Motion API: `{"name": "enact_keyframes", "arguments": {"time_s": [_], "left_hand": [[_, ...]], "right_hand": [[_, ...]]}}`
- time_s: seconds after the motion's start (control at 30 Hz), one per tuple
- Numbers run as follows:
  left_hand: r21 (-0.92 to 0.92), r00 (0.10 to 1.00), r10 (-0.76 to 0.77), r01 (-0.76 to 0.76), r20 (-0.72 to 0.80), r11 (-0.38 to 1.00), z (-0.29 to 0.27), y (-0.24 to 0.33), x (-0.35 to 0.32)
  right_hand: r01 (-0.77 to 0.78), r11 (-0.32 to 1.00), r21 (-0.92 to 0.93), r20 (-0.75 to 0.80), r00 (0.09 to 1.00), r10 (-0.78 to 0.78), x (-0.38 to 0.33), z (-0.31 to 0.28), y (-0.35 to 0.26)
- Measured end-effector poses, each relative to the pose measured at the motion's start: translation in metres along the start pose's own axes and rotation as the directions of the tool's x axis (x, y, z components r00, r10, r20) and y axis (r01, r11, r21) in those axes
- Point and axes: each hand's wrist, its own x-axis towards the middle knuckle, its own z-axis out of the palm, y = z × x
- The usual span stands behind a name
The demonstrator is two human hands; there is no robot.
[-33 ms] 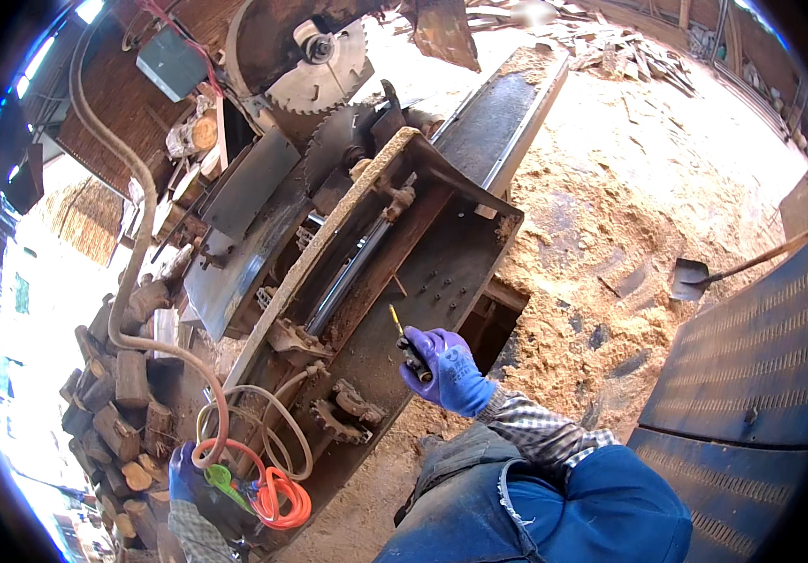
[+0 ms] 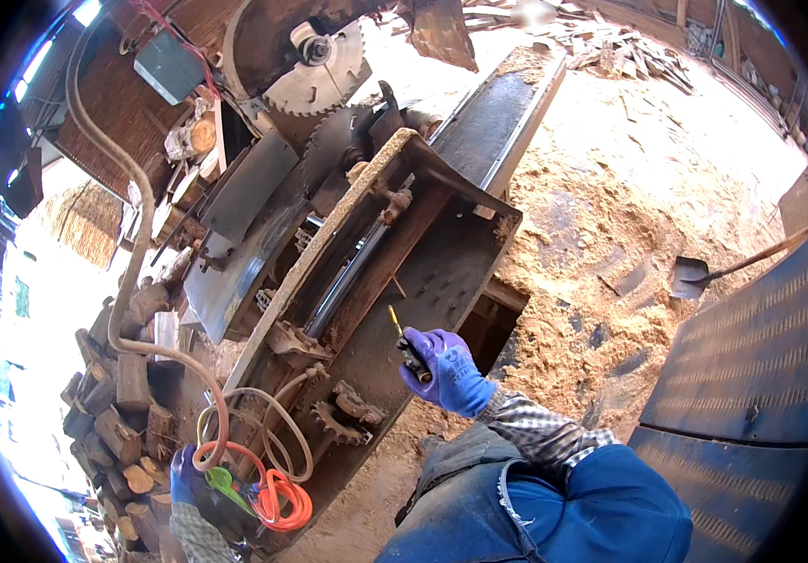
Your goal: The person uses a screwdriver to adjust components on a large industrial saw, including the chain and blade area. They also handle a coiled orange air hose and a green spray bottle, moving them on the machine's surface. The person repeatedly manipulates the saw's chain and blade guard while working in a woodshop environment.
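Note:
My right hand (image 2: 445,368), in a purple and blue glove, is closed round a small dark hand tool (image 2: 414,358) with a brass-coloured end and a thin yellow tip. The tip points up and away, over the dark metal bed (image 2: 442,272) of a saw machine. At the lower left my left hand (image 2: 184,476), also gloved, looks curled, its fingers partly hidden. Close beside it are a green plastic piece (image 2: 223,480), a coiled orange hose (image 2: 282,499) and loops of tan hose (image 2: 303,441). What the left hand holds cannot be made out.
Toothed circular saw blades (image 2: 324,80) stand at the machine's far end. Chain sprockets (image 2: 340,424) lie on the bed's near end. Cut logs (image 2: 118,432) are piled at left. Sawdust (image 2: 601,300) covers the floor at right, with a shovel (image 2: 691,278) and a blue louvred cabinet (image 2: 742,366).

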Motion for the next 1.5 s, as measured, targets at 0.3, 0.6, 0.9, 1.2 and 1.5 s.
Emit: {"name": "enact_keyframes", "arguments": {"time_s": [0.3,0.6,0.9,1.2,1.5], "left_hand": [[0.225,0.982,0.184,-0.172,-0.033,0.959,-0.007,0.040,-0.010],[0.357,0.973,0.203,-0.229,0.110,0.906,-0.023,0.029,-0.009],[0.281,0.977,0.184,-0.207,0.105,0.937,-0.016,0.051,-0.004],[0.092,1.000,-0.021,0.020,0.001,0.996,-0.011,0.011,-0.013],[0.138,0.999,-0.027,0.030,-0.021,0.990,-0.011,-0.021,-0.018]], "right_hand": [[0.078,0.985,-0.151,-0.129,0.987,-0.098,0.090,-0.015,0.064],[0.052,0.901,-0.431,-0.134,0.984,-0.121,0.232,0.013,0.161],[0.077,0.882,-0.464,-0.043,0.993,-0.110,0.240,0.034,0.161],[0.121,0.913,-0.389,0.067,0.992,-0.103,0.204,0.059,0.101],[0.136,0.932,-0.337,0.072,0.990,-0.118,0.187,0.062,0.079]]}}
